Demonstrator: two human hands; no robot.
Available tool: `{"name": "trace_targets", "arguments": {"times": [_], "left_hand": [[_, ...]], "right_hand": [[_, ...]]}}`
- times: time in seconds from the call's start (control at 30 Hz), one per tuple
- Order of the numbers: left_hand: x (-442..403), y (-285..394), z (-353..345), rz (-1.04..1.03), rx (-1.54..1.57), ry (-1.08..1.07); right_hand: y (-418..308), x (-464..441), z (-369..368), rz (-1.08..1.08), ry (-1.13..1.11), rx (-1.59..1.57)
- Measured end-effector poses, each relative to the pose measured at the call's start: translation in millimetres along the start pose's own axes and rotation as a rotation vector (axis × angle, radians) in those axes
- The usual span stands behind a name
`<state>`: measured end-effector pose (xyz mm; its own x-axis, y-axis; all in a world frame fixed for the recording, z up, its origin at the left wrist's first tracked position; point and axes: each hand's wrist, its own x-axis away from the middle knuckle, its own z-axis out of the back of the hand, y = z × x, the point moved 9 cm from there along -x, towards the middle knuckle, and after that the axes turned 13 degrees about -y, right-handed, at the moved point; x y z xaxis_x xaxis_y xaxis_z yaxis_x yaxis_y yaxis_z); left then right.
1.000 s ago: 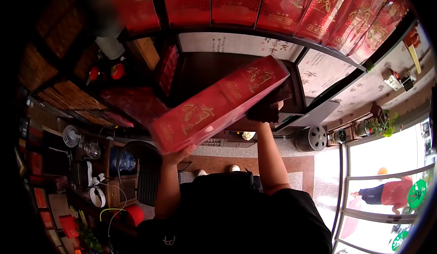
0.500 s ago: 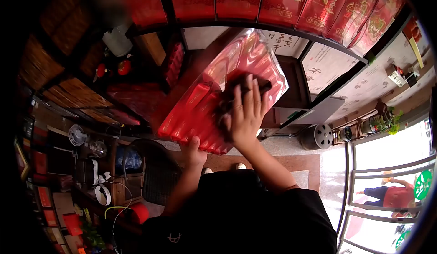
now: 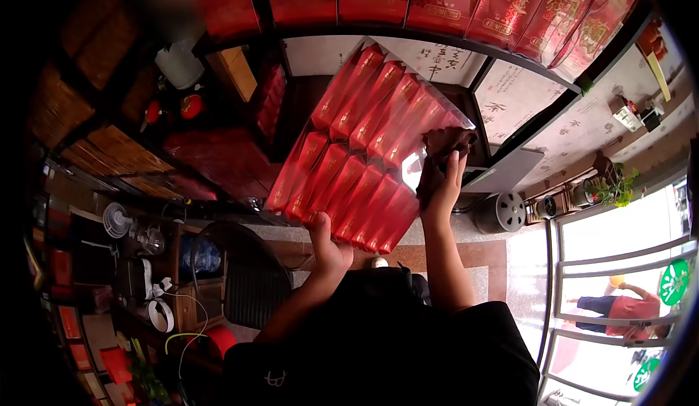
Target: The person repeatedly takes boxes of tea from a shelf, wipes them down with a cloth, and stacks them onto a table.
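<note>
Pack (image 3: 342, 184) held tilted before shelf (image 3: 349, 30). Left hand (image 3: 329, 254) clamped on its near edge; right hand (image 3: 441, 200), fingers closed on cloth (image 3: 442, 147), at its right side. Advisable: steady grip, light cloth pressure.

- My left hand (image 3: 331, 251) grips with its thumb raised and pointing away from me, its fingers mostly hidden.
- My right hand (image 3: 443, 196) reaches farther out, fingers extended forward.
- My left forearm (image 3: 300, 300) angles inward; my right forearm (image 3: 448, 264) runs nearly straight ahead.
</note>
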<state>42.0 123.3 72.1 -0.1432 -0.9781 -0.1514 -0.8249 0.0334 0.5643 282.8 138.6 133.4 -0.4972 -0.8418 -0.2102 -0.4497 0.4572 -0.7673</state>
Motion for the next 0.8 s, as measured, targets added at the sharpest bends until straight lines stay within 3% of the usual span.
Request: {"name": "trace_targets", "arguments": {"times": [0.07,0.17,0.27,0.37,0.47,0.5,0.57,0.6,0.63,0.67,0.73,0.8], "left_hand": [[-1.8,-1.3,1.6,-0.02,-0.002,0.0],[-2.4,0.2,7.0,-0.029,-0.008,0.013],[4.1,-7.9,28.1,0.065,-0.006,-0.032],[15.4,0.7,18.5,-0.025,0.291,-0.517],[-5.8,36.1,7.2,0.247,0.391,-0.593],[-10.7,42.3,2.5,0.248,0.392,-0.591],[-20.3,53.5,0.7,0.173,-0.095,-0.582],[-24.5,44.6,15.6,0.275,-0.269,-0.441],[-22.3,40.8,14.8,0.292,-0.198,-0.365],[-22.4,37.3,3.6,0.308,-0.128,-0.293],[-16.9,22.9,8.3,0.282,-0.064,-0.29],[-7.1,14.2,0.2,0.208,-0.075,-0.265]], "right_hand": [[23.3,28.5,-1.2,-0.045,-0.063,0.086],[72.8,99.1,2.4,-0.338,-0.092,0.135],[76.9,118.5,14.6,-0.396,-0.131,0.052],[40.2,92.1,26.5,-0.351,-0.186,0.098],[20.8,68.3,51.6,-0.271,-0.453,0.096],[12.9,65.4,49.5,-0.33,-0.408,0.101],[6.1,60.5,55.0,-0.393,-0.462,0.294],[-3.4,56.3,46.0,-0.398,-0.483,0.402],[-21.3,47.9,28.7,-0.238,-0.472,0.647],[-23.1,46.9,21.6,-0.228,-0.469,0.652],[-59.8,48.0,-5.5,0.256,-0.313,1.562],[-67.2,50.8,-36.1,0.262,-0.258,1.709]]}}
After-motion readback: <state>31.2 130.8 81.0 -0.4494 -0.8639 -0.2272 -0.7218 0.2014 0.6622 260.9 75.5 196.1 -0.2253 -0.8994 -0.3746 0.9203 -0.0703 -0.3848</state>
